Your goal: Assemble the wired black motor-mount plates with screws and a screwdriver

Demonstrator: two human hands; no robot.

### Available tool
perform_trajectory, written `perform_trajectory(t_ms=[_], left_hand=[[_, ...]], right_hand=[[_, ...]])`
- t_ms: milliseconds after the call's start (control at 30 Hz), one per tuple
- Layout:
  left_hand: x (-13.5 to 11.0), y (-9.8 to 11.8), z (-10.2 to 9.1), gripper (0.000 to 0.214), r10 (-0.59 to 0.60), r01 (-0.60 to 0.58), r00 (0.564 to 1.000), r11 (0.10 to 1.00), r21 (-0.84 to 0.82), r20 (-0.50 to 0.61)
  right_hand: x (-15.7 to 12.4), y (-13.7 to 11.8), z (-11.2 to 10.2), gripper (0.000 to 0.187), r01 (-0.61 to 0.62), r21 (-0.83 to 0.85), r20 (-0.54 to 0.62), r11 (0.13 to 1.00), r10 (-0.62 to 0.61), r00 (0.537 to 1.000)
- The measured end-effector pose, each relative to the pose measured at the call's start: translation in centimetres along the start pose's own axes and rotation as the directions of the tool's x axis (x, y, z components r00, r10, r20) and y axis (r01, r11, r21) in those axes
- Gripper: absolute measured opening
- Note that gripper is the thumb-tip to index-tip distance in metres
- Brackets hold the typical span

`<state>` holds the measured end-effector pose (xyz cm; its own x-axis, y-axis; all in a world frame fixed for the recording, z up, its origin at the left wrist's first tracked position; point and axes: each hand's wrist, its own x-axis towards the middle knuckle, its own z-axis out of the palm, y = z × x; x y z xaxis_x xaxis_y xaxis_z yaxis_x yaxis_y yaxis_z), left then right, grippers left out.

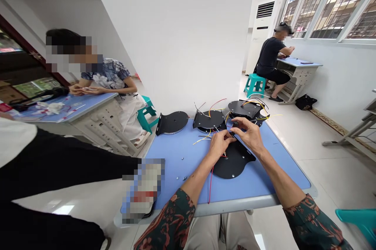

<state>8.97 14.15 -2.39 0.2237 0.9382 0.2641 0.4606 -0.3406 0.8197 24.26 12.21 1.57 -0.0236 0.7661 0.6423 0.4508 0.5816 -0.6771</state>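
My left hand [219,143] and my right hand [249,134] meet over a black round plate [232,162] lying on the blue table [176,156]. Both pinch a small dark part with thin wires between their fingertips; what it is I cannot make out. A red wire [210,181] runs from under my left hand toward the table's near edge. Yellow and dark wires [202,138] trail left of my hands.
Three more black round plates [173,121] [209,119] [244,109] with coloured wires stand along the far edge. Small screws [182,159] lie on the table. A person's dark sleeve [58,160] reaches in at left. Two other people sit at desks behind. A teal stool [358,218] stands at right.
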Motion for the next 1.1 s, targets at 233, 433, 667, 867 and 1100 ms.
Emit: perform_trajectory(t_ms=[233, 433, 667, 867, 1100], left_hand=[[0.1, -0.3, -0.1, 0.012, 0.039, -0.034, 0.998, 0.995, -0.096, 0.053], [0.0, -0.1, -0.2, 0.012, 0.022, -0.022, 0.999, 0.999, -0.031, 0.03], [0.2, -0.1, -0.1, 0.007, -0.001, 0.005, 0.999, 0.996, -0.086, 0.041], [-0.6, 1.5, -1.3, 0.011, 0.041, -0.032, 0.998, 0.984, -0.173, 0.051], [-2.8, 3.1, -1.1, 0.022, 0.172, -0.13, 0.968, 0.967, -0.219, 0.183]], right_hand=[[-0.1, 0.9, -0.4, 0.027, -0.028, 0.143, 0.072, 0.989, 0.018, 0.997], [-0.1, 0.0, -0.6, 0.029, 0.05, -0.001, 0.05, 0.999, -0.049, 0.998], [0.0, -0.2, -0.5, 0.033, -0.035, 0.108, -0.03, 0.994, 0.039, 0.999], [0.2, -1.2, -3.8, 0.022, -0.031, 0.142, -0.069, 0.989, 0.041, 0.997], [-0.4, -2.6, -5.7, 0.025, -0.038, 0.16, 0.043, 0.986, 0.031, 0.999]])
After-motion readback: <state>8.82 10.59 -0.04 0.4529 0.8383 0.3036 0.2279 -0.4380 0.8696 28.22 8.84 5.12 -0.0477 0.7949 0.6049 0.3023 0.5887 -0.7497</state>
